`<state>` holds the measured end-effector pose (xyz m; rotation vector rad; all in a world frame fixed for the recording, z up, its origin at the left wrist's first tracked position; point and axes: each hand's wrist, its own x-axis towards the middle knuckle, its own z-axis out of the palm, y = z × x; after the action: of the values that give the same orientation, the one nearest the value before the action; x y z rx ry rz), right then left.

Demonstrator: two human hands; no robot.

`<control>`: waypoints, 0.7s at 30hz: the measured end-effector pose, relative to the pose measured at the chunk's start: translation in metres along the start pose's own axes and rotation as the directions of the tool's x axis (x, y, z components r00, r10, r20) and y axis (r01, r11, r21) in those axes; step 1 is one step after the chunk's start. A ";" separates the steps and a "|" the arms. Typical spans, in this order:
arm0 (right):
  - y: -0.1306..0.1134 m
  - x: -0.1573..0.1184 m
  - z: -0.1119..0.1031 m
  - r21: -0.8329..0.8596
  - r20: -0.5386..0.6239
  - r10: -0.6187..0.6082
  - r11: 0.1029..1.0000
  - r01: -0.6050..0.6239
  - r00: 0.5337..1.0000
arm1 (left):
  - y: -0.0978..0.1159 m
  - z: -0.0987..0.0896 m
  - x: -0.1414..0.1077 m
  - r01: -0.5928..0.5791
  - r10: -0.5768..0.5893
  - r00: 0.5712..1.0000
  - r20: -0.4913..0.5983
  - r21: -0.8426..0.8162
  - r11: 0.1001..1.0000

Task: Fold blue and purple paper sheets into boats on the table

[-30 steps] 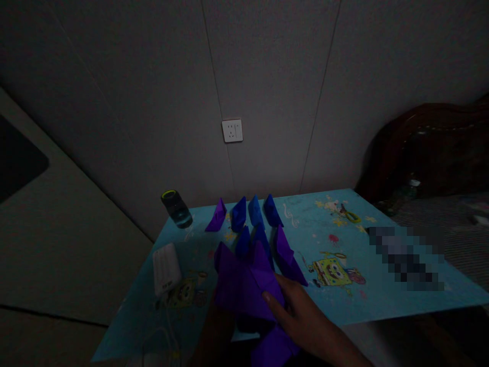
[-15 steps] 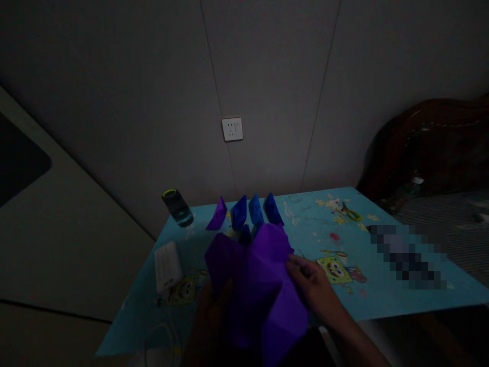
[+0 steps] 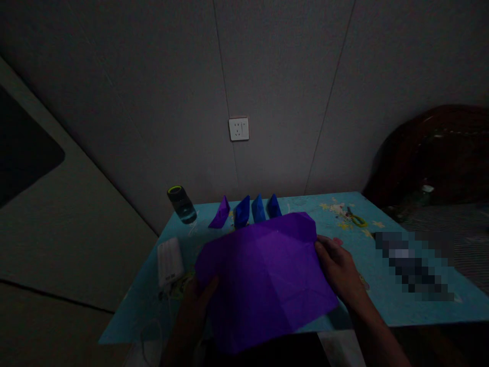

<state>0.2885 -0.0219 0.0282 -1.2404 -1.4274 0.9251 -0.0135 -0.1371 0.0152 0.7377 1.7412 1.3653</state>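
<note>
A creased sheet of purple paper [image 3: 267, 280] is spread out above the near part of the table, tilted toward me. My left hand [image 3: 196, 300] grips its left edge, thumb on the front face. At the right edge, my right hand [image 3: 338, 265] pinches the paper between thumb and fingers. Behind the sheet stand several folded paper boats: a purple boat [image 3: 220, 213], a dark blue boat [image 3: 242, 211], a lighter blue boat [image 3: 259, 209] and another dark blue boat [image 3: 273, 206]. The sheet hides part of the tabletop and the lower parts of some boats.
The table [image 3: 305, 204] has a light blue cartoon cover. A dark bottle [image 3: 182, 205] stands back left, with a white power bank [image 3: 170, 261] and cable nearer. Yellow-handled pliers [image 3: 357, 218] lie at the right by small scraps. A blurred-out object [image 3: 408, 262] is at the right edge.
The purple paper went from bunched and bulging to opened out nearly flat. My hands moved apart, the left one leftward and the right one rightward. The view shifted slightly.
</note>
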 end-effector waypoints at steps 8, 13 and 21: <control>-0.004 -0.004 -0.018 0.064 0.258 0.166 0.980 -0.188 0.952 | -0.015 -0.008 0.013 -0.156 0.195 0.959 -0.204 0.192 0.969; 0.002 -0.010 -0.023 0.056 0.419 0.185 0.972 -0.229 0.889 | -0.028 -0.016 0.014 -0.267 0.316 0.933 -0.170 0.262 0.928; -0.008 0.008 0.002 0.133 -0.057 0.145 0.982 -0.137 0.988 | -0.049 -0.010 0.002 -0.328 0.387 0.917 -0.095 0.373 0.868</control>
<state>0.2849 -0.0157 0.0368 -1.2757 -1.2197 1.0456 -0.0222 -0.1527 -0.0318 1.2287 2.0885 1.4024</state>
